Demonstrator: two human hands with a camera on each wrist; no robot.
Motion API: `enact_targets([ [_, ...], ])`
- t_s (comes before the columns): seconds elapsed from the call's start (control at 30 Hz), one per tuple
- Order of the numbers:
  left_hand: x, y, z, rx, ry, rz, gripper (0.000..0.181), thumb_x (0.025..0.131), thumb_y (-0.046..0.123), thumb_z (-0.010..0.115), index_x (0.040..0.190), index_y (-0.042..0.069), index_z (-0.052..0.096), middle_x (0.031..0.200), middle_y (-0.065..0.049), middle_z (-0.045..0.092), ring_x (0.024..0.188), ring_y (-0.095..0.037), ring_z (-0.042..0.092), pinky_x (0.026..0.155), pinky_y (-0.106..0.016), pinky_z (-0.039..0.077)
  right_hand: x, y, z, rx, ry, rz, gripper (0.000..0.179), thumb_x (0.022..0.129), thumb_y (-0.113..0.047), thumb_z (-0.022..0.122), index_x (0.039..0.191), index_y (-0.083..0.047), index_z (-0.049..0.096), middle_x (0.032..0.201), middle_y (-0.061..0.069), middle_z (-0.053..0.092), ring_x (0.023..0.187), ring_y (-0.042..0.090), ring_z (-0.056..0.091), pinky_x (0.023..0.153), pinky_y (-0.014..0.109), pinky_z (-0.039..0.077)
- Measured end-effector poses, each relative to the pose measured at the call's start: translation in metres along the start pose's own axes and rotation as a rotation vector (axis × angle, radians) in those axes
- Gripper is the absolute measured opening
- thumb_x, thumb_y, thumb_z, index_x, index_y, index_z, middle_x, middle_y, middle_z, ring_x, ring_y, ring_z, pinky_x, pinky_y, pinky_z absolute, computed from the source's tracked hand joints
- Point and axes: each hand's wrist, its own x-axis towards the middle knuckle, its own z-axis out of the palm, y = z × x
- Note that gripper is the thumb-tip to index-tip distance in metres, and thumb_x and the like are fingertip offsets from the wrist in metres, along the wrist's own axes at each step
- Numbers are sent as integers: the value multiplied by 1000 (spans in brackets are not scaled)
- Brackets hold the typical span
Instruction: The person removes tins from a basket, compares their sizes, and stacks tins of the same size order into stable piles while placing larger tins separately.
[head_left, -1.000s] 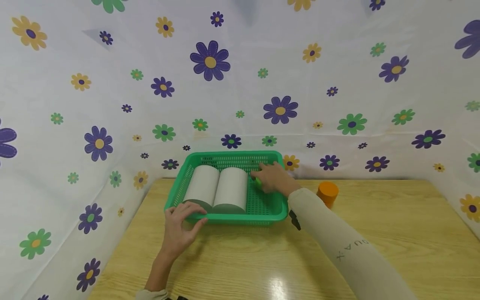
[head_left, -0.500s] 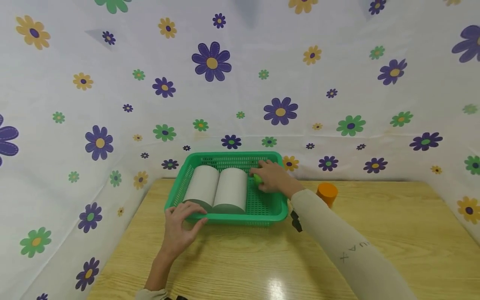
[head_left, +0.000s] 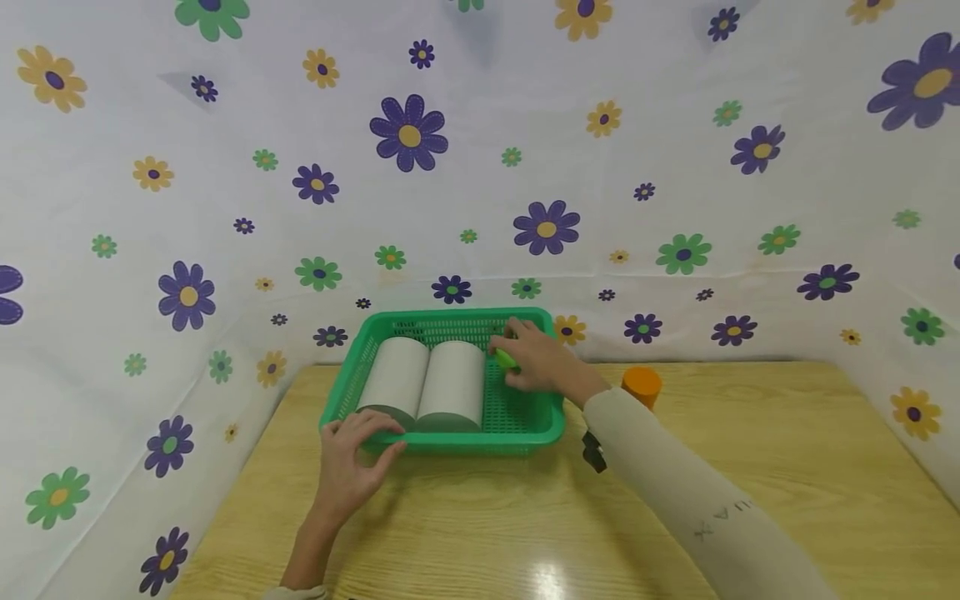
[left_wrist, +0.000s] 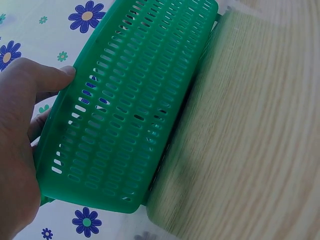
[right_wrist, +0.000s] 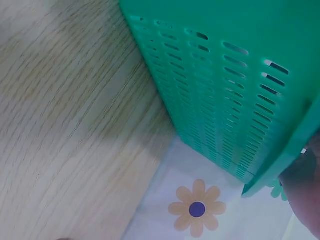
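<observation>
A green plastic basket point(head_left: 517, 438) with slotted walls stands on the table. My left hand point(head_left: 352, 457) grips its front rim near the left corner, thumb outside and fingers over the edge; the left wrist view shows the thumb against the slotted wall point(left_wrist: 125, 115). Two white paper rolls point(head_left: 452, 385) lie side by side in the basket's left and middle part. Inside the right part, my right hand point(head_left: 536, 357) holds a small bright lime-green object point(head_left: 506, 359), mostly hidden by the fingers. In the right wrist view the basket wall point(right_wrist: 210, 95) hides most of that hand.
An orange cylindrical container point(head_left: 642, 387) stands on the wooden table point(head_left: 750, 450), right of the basket and close to the right sleeve point(head_left: 675, 467). A white flower-printed sheet point(head_left: 480, 192) rises behind the table's back edge.
More of the lime-green object shows between my right fingers, and that hand has shifted slightly within the basket. My left hand keeps its grip on the rim. The head view has moved a little.
</observation>
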Motion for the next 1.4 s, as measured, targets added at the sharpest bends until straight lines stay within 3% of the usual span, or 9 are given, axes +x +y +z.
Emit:
enact_targets([
  [0.33, -5, 0, -3, -5, 4, -30, 23, 80, 10, 86, 97, 22, 75, 100, 10, 69, 95, -15, 59, 87, -44, 21, -8, -8, -1, 66, 29, -35, 39, 90, -13, 72, 128, -21, 62, 130, 14, 48, 99, 26, 52, 79, 38, 51],
  [1.0, 0, 0, 0, -8, -4, 0, 22, 81, 12, 86, 97, 21, 75, 101, 9, 69, 96, -16, 59, 86, -44, 21, -44, -18, -27, 136, 252, -132, 37, 86, -10, 75, 121, -16, 66, 119, 13, 49, 97, 26, 49, 78, 37, 48],
  [1.3, 1, 1, 0, -12, 6, 8, 21, 81, 10, 85, 97, 20, 75, 100, 9, 70, 95, -16, 59, 86, -44, 21, -65, -25, -35, 201, 235, -54, 37, 90, -12, 71, 127, -18, 66, 127, 12, 46, 90, 23, 55, 75, 33, 51],
  [1.4, 0, 1, 0, -12, 5, 5, 22, 81, 11, 86, 97, 21, 74, 100, 9, 70, 95, -15, 59, 86, -42, 21, -73, -26, -34, 213, 249, -29, 37, 90, -13, 73, 126, -19, 66, 127, 11, 46, 98, 24, 57, 75, 32, 52],
])
